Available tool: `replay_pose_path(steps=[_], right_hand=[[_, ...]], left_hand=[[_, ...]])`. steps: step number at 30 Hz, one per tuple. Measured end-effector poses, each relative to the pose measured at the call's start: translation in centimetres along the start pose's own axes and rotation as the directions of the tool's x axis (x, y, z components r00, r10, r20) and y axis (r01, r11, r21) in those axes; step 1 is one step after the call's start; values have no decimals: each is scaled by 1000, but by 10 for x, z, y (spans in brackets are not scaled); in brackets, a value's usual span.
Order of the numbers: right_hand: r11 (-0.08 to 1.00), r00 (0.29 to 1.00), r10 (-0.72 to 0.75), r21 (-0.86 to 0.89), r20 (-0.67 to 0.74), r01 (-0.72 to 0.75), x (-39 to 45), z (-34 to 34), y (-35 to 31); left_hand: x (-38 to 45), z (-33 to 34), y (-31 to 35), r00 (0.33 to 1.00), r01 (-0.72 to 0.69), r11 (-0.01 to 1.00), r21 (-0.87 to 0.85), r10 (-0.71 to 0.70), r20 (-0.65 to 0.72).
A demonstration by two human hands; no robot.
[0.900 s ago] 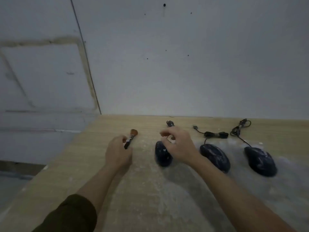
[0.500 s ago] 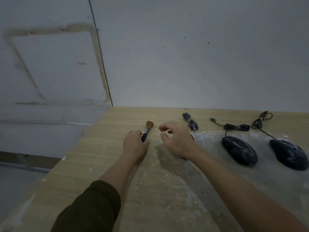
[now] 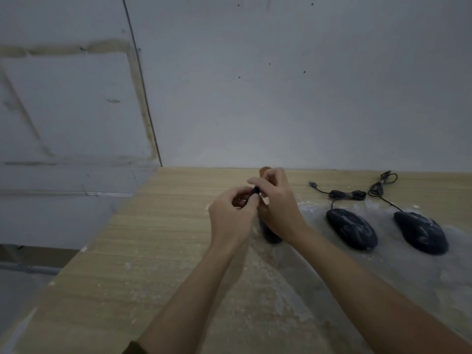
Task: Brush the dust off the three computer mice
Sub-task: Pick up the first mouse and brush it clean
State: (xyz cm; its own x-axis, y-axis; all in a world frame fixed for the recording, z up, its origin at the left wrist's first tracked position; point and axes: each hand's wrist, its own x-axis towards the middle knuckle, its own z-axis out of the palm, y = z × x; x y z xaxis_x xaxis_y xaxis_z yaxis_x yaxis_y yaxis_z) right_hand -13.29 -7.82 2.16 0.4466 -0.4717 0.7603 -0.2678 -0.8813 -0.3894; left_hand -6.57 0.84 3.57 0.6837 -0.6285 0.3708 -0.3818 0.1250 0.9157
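Note:
Three dark computer mice lie in a row on a dusty wooden table (image 3: 158, 251). The left mouse (image 3: 271, 236) is mostly hidden under my right hand (image 3: 278, 203). The middle mouse (image 3: 352, 228) and the right mouse (image 3: 421, 232) lie uncovered with their bundled cables behind them. A small brush with a black handle (image 3: 255, 191) and orange-brown bristles (image 3: 263, 171) is raised above the left mouse. My left hand (image 3: 231, 215) pinches the handle's end; my right hand's fingers close around the handle further up, bristles showing above them.
A grey wall rises right behind the table's far edge. The table's left edge runs diagonally, with floor below it. White dust covers the wood around and in front of the mice. A cable bundle (image 3: 347, 194) and a second one (image 3: 381, 183) lie near the wall.
My left hand lifted the brush off the table and carried it right. My right hand came up to meet it, and both now hold the handle above the left mouse.

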Motion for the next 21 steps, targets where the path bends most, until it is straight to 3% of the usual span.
replay_pose_path(steps=[3,5,7,10,13,15,18,21], right_hand=[[998,993,58,14,-98,-57,-7,-15,8],[991,977,124,70,-174,-113,-15,-27,12],[959,942,239,206,-235,-192,-25,-38,15],[851,872,453,380,-184,-362,-41,-49,19],[781,795,584,380,-164,-495,-54,-53,24],[725,744,651,412,-150,-552,-56,-55,28],[652,675,725,456,-140,-605,-56,-58,35],[569,635,768,548,-87,-613,-54,-61,41]], left_hand=[[-8,7,7,992,-56,995,-85,66,111],[-10,7,7,983,-16,988,-154,44,178],[-11,9,1,986,87,973,-215,-53,159],[-17,19,-12,983,183,966,-182,-180,32],[-26,32,-27,980,195,981,-5,-195,-34],[-27,37,-33,993,113,969,220,-119,14],[-27,44,-38,991,6,879,476,-70,116],[-26,51,-42,980,1,810,587,-116,159]])
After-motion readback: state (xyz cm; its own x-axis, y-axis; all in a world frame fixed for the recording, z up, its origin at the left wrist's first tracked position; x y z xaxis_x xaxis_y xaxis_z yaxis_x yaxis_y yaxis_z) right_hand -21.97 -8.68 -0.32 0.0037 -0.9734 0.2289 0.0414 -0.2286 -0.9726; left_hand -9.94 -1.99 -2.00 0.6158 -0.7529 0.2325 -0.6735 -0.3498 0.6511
